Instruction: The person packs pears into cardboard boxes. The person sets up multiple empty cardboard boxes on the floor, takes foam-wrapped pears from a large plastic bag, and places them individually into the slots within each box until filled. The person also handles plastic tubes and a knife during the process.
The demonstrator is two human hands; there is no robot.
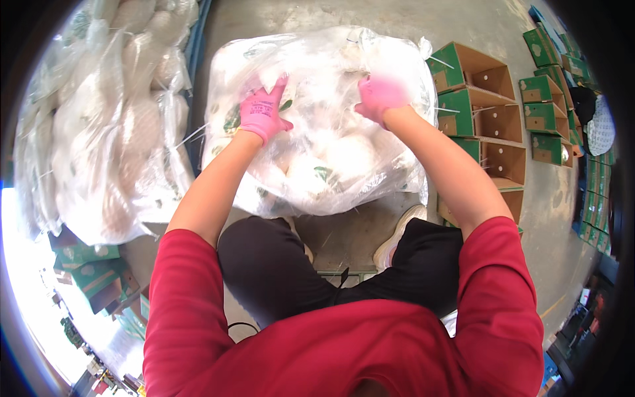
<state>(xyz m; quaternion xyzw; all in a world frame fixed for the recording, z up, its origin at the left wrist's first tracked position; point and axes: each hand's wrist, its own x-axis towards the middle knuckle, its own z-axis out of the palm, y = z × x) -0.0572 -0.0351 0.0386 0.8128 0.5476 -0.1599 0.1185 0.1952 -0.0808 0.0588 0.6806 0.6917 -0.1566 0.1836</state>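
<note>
A large clear plastic bag [342, 183] lies before me, full of pale, rounded produce [347, 151] with bits of green leaf showing. Its kind is hard to settle through the glare. My left hand [262, 111], in a pink glove that bears writing, rests on the left part of the bag with its fingers apart. Over the right part is my right hand [381, 97], also gloved in pink. Its fingers look partly curled against the plastic. Blur and bright light hide whether they grip the film. A thin white tie [440, 61] sticks out beside the bag's upper right corner.
Several full clear bags [94, 124] are piled at the left, by a blue edge [199, 44]. Open green-and-brown cardboard boxes [491, 82] stand close on the right. More boxes [544, 116] and a person [598, 124] are farther right. Other boxes [96, 278] lie at lower left.
</note>
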